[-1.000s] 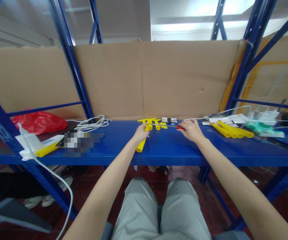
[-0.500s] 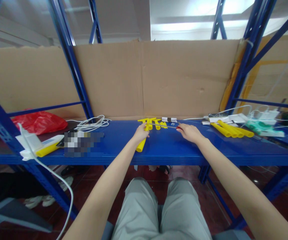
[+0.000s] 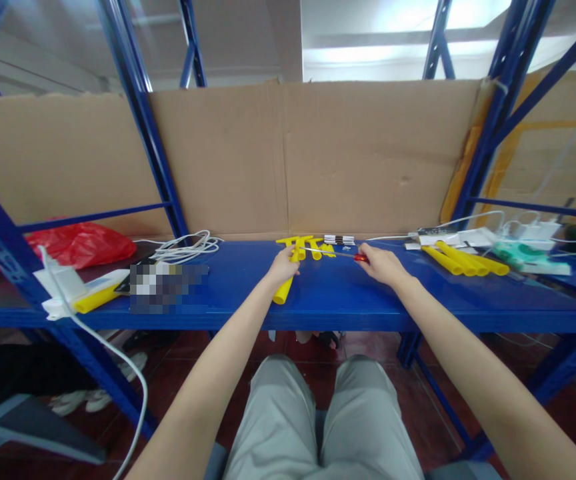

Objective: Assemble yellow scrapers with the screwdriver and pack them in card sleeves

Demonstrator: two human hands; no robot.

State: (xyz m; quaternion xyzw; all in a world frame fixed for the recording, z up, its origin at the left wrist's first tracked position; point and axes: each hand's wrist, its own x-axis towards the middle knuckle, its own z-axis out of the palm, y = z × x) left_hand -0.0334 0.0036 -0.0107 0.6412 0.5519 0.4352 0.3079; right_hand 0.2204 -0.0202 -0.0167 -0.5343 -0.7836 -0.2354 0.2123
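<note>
My left hand (image 3: 284, 264) is closed around a yellow plastic tube piece (image 3: 283, 292), whose wide round end points toward me over the blue shelf. My right hand (image 3: 383, 264) grips the red handle of a screwdriver (image 3: 361, 258). Its thin metal shaft runs left to the upper part of the yellow piece; whether the tip sits inside it is too small to tell. Just behind my left hand lie more yellow T-shaped pieces (image 3: 315, 250) and small flat yellow parts (image 3: 327, 251). Tiny metal bits (image 3: 347, 248) rest near the black-and-white stack (image 3: 339, 239).
Several yellow tubes (image 3: 463, 261) lie at the right by a green-and-white item (image 3: 531, 257) and cables. Coiled white cable (image 3: 188, 248), a red plastic bag (image 3: 88, 244) and another yellow tube (image 3: 95, 299) are at the left. A cardboard panel (image 3: 218, 160) stands behind the blue shelf (image 3: 238, 300).
My right hand has turned slightly on the screwdriver, and more of the red handle shows. My left hand and the yellow piece stay in place.
</note>
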